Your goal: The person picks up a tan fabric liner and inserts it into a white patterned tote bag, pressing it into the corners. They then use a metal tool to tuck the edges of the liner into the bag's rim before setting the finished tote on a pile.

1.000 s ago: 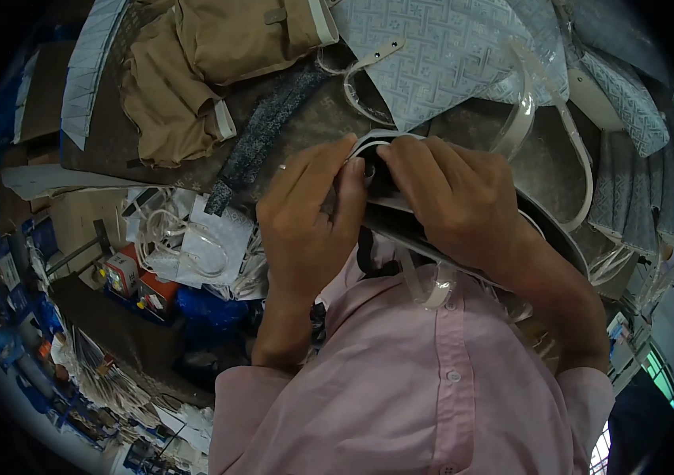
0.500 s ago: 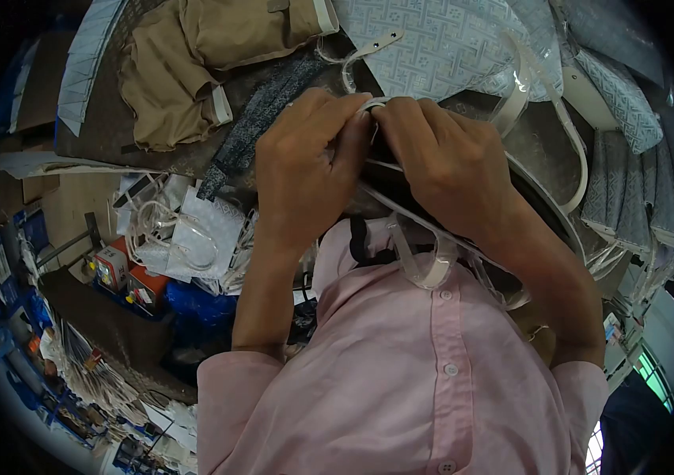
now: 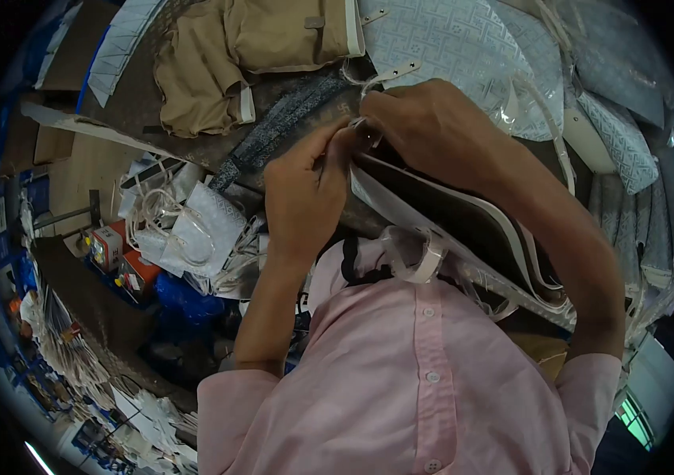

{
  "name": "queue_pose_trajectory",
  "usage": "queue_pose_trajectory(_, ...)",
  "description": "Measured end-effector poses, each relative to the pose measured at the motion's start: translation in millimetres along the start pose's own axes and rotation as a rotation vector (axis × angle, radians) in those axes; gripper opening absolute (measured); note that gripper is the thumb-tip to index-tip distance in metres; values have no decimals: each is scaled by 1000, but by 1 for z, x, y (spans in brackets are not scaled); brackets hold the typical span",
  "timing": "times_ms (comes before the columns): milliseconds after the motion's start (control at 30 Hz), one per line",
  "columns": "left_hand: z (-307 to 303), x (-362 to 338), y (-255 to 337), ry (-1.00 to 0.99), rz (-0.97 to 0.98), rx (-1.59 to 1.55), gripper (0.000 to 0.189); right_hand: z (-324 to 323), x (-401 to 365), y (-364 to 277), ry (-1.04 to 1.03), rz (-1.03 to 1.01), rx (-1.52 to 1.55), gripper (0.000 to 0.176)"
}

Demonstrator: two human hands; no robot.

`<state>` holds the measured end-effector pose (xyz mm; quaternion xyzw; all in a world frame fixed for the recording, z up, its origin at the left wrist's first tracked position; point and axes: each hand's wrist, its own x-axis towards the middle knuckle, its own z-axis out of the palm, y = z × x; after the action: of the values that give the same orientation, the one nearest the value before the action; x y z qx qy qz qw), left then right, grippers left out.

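Pale wall (image 3: 655, 374), bright greenish window (image 3: 634, 420)

Right hand (image 3: 424, 119): fingertips curl under the knuckles, mostly hidden. Left hand (image 3: 309, 190): fingertips lost at the bag's (image 3: 408, 214) corner, exact contact points unreadable. Shiny bit (image 3: 370, 137) at the thumbs too small to ID. Bag's far side partly behind the right forearm (image 3: 527, 186); interior too dark to read, bottom out of sight. Tan fabric piece (image 3: 297, 36) and patterned sheet (image 3: 440, 39) cut by top edge. Shirt (image 3: 376, 380) cut by bottom edge. Print on red box (image 3: 139, 273) too small. Blue clutter (image 3: 4, 293), far left, blurred, can't separate items.
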<state>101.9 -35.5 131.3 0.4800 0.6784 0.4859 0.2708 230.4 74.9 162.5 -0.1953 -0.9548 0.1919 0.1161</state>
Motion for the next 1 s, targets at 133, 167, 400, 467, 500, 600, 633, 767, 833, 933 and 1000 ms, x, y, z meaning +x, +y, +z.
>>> queue_pose_trajectory(133, -1, -8, -6, 29, -179, -164, 23, -2, -14, -12, -34, 11, -31, 19)
queue_pose_trajectory(167, 0, -11, -7, 39, -173, -156, 23, -4, -25, -22, 198, -123, -26, 20)
queue_pose_trajectory(400, 13, -34, -5, 87, -195, -265, 35, 3, -80, -37, 11, 152, 93, 44)
queue_pose_trajectory(467, 14, -39, 2, 107, -174, -215, 39, 12, -81, -33, 43, 98, 131, 46)
queue_pose_trajectory(500, 13, -41, 0, 72, -138, -161, 39, 15, -81, -34, 61, 41, 172, 48)
queue_pose_trajectory(600, 9, -39, -4, 37, -32, -112, 38, 20, -82, -39, 79, 26, 191, 50)
queue_pose_trajectory(633, 7, -38, -6, 33, -33, -111, 38, 20, -81, -41, 80, 30, 193, 50)
queue_pose_trajectory(767, 0, -32, -7, -30, -78, -123, 37, 19, -76, -41, 92, 63, 221, 51)
queue_pose_trajectory(833, 0, -28, -8, -53, -142, -145, 36, 19, -75, -40, 100, 80, 230, 51)
queue_pose_trajectory(933, -2, -23, -10, -32, -142, -98, 29, 17, -69, -42, 102, 90, 203, 49)
queue_pose_trajectory(1000, -4, -18, -11, -54, -114, -37, 19, 19, -66, -43, 109, 15, 140, 46)
